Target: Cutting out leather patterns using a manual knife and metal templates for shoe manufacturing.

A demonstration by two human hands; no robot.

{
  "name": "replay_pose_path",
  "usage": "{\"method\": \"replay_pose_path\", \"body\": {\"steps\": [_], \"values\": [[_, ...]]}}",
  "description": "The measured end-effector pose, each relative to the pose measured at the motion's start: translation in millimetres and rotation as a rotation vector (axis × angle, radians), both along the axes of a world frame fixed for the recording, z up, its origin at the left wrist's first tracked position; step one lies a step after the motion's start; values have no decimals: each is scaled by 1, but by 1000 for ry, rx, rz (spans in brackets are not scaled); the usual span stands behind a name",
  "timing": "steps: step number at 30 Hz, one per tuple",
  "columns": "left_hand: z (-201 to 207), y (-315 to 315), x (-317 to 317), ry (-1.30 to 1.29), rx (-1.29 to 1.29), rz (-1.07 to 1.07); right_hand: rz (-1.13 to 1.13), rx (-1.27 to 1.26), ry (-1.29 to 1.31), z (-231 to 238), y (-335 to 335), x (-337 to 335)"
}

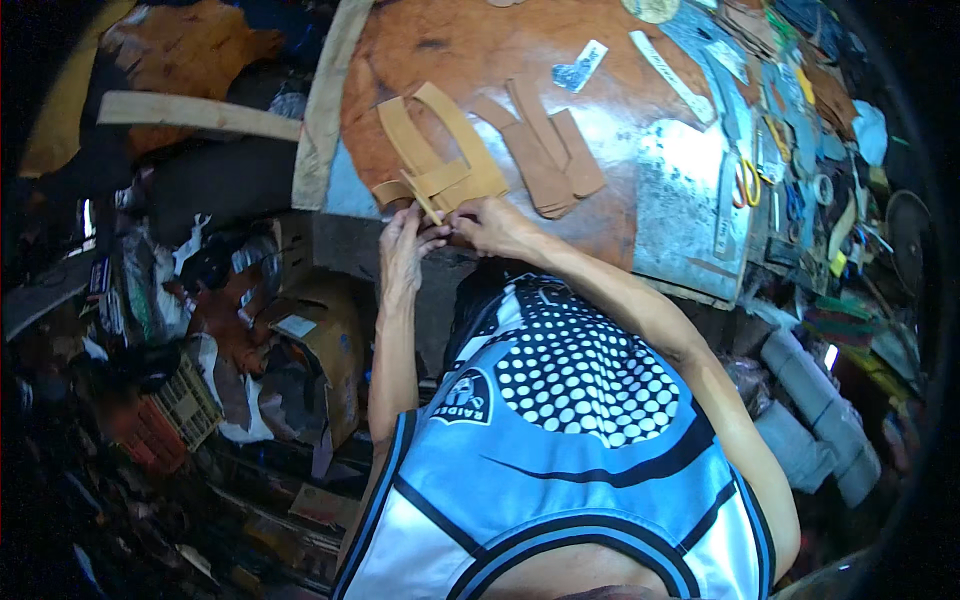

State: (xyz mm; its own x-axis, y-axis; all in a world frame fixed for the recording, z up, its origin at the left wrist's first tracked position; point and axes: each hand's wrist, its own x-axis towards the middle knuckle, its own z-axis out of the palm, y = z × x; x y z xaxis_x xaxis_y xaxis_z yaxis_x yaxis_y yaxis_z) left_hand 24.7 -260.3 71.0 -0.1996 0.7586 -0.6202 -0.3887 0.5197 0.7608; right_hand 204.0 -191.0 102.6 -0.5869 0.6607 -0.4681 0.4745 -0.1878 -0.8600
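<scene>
At the table's near edge, my left hand (402, 245) is closed around the lower end of a narrow tan leather strip (421, 197), which stands up tilted. Right beside it, my right hand (490, 226) has its fingers pinched together close to the strip's lower end; whatever they grip is too small to make out. Just beyond both hands lie light tan leather pieces (484, 172), some long and one laid crosswise. A stack of darker brown cut leather pieces (548, 178) rests to their right.
A large brown hide (400, 50) covers much of the worktable, with a bare metal sheet (680, 220) at its right. Yellow-handled scissors (747, 183) and a long ruler (727, 210) lie there. Pale templates (668, 72) sit farther back. A cardboard box (330, 345) stands at left.
</scene>
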Motion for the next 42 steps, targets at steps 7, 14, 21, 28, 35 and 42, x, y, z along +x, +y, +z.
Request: {"method": "replay_pose_path", "body": {"steps": [7,14,21,28,35,42], "values": [[8,3,1,-282,49,71,-64,713,-80,8,0,-3],[-4,-13,0,-256,114,136,8,315,9,10,4,-35],[23,-20,-1,-409,231,81,-136,95,355,9,-7,-30],[36,-4,-6,15,273,-46,-497,-637,782,3,-3,-32],[12,29,-47,479,290,-66,-442,223,529,13,46,-1],[-16,33,-55,471,169,-57,-307,242,99,-18,45,-12]]}}
